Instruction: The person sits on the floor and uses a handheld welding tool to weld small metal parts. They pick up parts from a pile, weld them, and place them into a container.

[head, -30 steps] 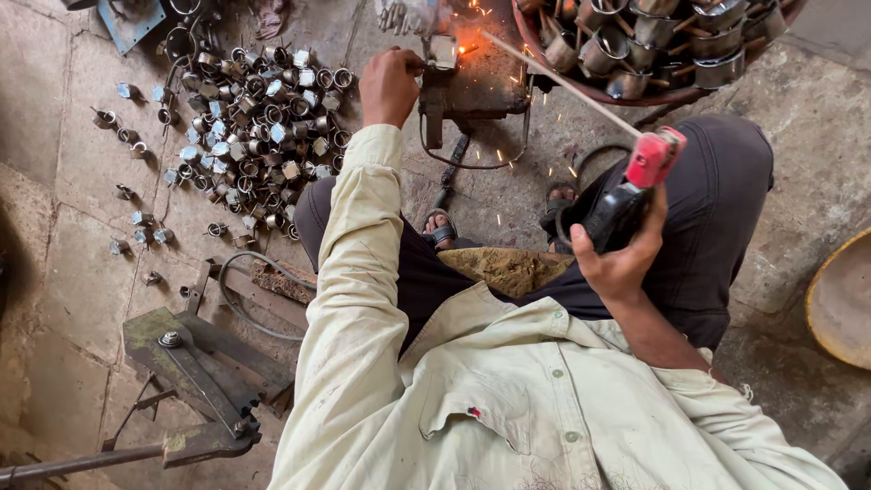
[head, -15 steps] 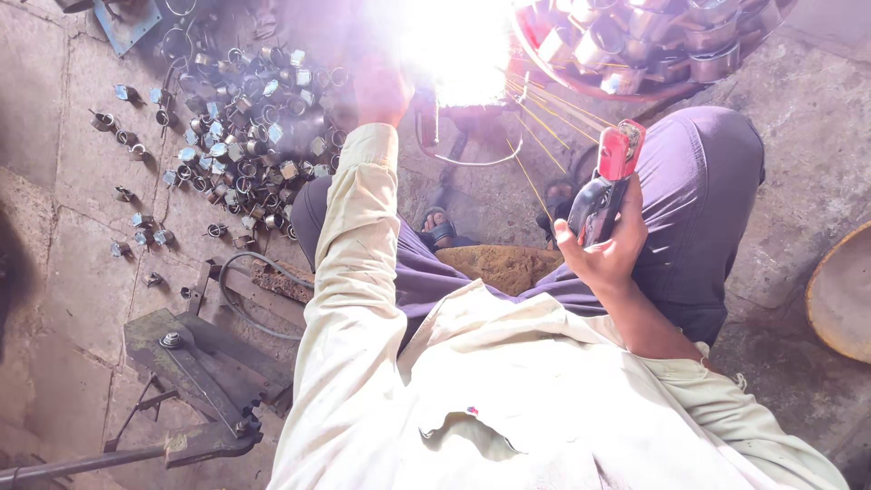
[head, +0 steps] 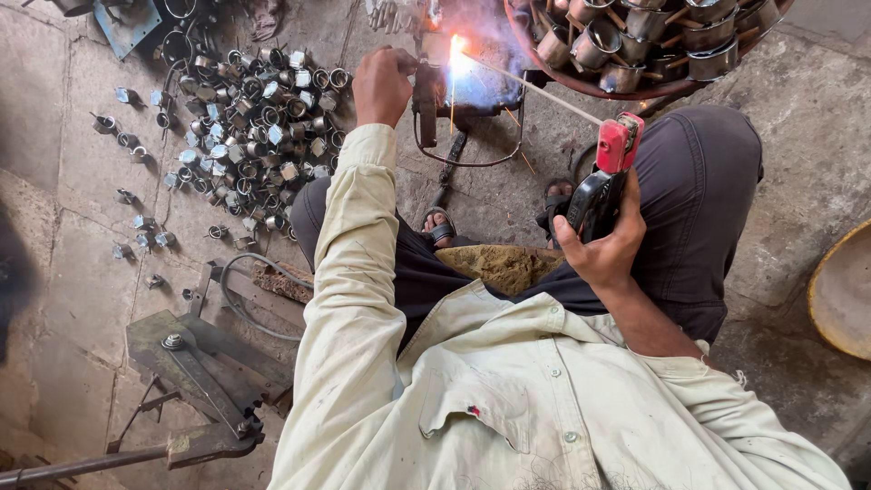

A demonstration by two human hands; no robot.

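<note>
You're squatting at the small dark welding stand (head: 472, 86) — taking everything else off it. Left of the stand, the big heap of small metal cups (head: 249, 109) is lying loose on the stone floor, stragglers trailing further left; these look unwelded. Right of and above it, the round tray (head: 626, 91) is holding cups with stick handles already on — my read: a good batch done, a larger pile still waiting. Near side of the stand, your right hand (head: 603, 245) is gripping the red-and-black electrode holder (head: 610, 172), fingers wrapped tight, rod (head: 535, 86) running up-left into the arc (head: 456, 50). Your left hand (head: 383, 83) is curled closed on the workpiece (head: 425, 91) at the stand's left edge, right beside the spark. Weld in progress, not finished.
</note>
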